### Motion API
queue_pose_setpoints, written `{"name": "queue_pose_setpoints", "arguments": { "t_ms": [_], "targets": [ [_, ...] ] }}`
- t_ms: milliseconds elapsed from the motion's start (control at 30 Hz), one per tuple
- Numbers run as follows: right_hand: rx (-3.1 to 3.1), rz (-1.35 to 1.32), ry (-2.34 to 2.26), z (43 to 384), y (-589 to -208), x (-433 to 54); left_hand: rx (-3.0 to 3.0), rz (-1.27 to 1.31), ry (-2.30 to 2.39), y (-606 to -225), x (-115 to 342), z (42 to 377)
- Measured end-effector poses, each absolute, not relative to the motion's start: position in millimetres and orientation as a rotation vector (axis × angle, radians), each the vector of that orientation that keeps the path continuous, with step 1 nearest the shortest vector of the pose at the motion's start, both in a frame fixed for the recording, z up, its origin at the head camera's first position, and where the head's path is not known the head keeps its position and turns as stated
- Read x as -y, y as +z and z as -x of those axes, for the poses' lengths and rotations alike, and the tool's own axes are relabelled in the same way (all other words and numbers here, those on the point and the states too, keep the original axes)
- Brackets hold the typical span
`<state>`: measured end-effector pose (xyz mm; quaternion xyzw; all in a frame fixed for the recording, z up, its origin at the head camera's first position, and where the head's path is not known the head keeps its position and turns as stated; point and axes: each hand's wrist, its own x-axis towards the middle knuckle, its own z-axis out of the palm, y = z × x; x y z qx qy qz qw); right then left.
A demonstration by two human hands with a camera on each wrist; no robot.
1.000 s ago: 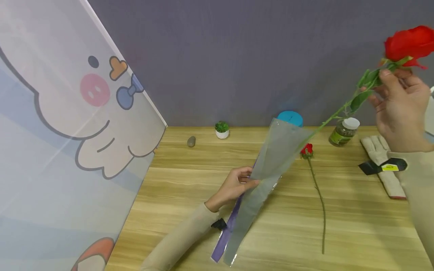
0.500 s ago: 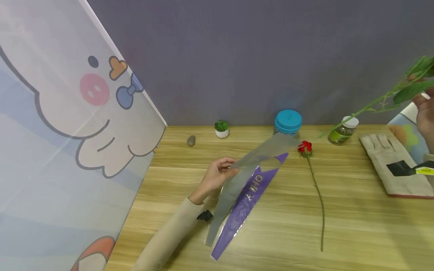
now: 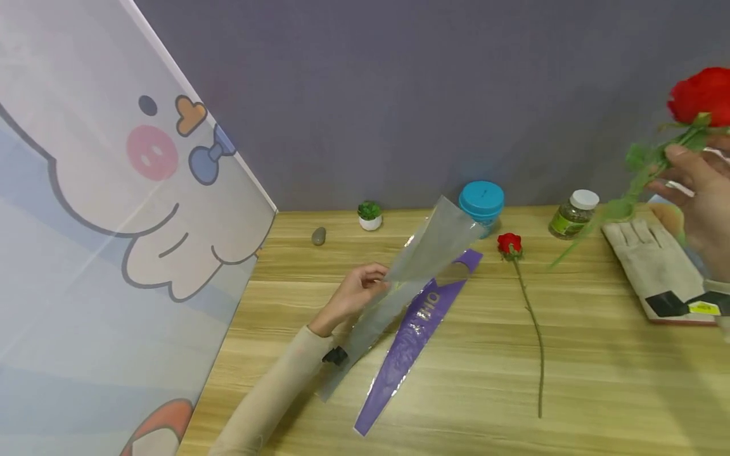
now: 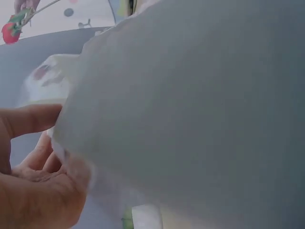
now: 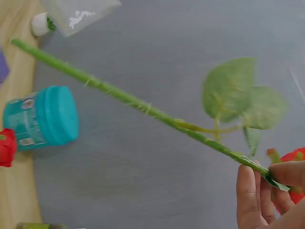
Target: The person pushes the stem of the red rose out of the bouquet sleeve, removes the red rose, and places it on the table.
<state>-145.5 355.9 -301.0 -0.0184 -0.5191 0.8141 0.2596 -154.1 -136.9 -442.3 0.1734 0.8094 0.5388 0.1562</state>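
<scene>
My left hand (image 3: 355, 294) pinches a translucent grey flower sleeve (image 3: 430, 250) by its left edge, slanting over the table. Pale and wide, that sleeve (image 4: 181, 109) fills most of the left wrist view. Beside it lies a purple sleeve (image 3: 405, 354) with lettering near its notched top. At the far right, my right hand (image 3: 707, 196) holds a red rose (image 3: 703, 96) just below the bloom. Its bare lower stem (image 5: 119, 93) points away from the fingers in the right wrist view, with leaves near the grip. A second, smaller red rose (image 3: 509, 246) lies on the table.
Along the back stand a small potted plant (image 3: 370, 216), a blue-lidded jar (image 3: 481, 201) and a white-capped jar (image 3: 573, 215). A grey pebble (image 3: 319, 236) sits at left. Pale work gloves (image 3: 656, 259) lie at right, under the right wrist. A grey wall rises behind the table (image 3: 467, 392).
The rose stem, which overlapped the grey sleeve, is now apart from it at right. My left hand has shifted left with the grey sleeve, leaving the purple one beside it.
</scene>
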Motion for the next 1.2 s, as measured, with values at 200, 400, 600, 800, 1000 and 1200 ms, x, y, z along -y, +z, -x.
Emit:
{"name": "queue_pose_setpoints", "arguments": {
  "t_ms": [200, 400, 600, 800, 1000, 1200],
  "targets": [
    [1.578, 0.14, 2.265, 139.5, -314.1, -349.6, -2.343, -0.596, 1.351, -446.7, 136.4, 159.0],
    [1.863, 0.196, 2.237, 134.0, -335.3, -349.2, -2.33, -0.611, 1.241, -452.6, 135.1, 160.9],
    [2.134, 0.232, 2.122, 130.8, -365.1, -349.8, -2.368, -0.583, 1.169, -455.3, 134.7, 165.4],
    [2.315, 0.228, 2.096, 128.0, -398.1, -358.0, -2.422, -0.606, 1.115, -455.7, 132.9, 169.4],
    [2.449, 0.256, 2.071, 124.2, -424.9, -362.2, -2.46, -0.595, 1.105, -457.5, 130.2, 171.0],
    [2.486, 0.298, 2.043, 126.1, -443.8, -363.2, -2.476, -0.617, 1.083, -460.1, 127.4, 173.8]
  ]
}}
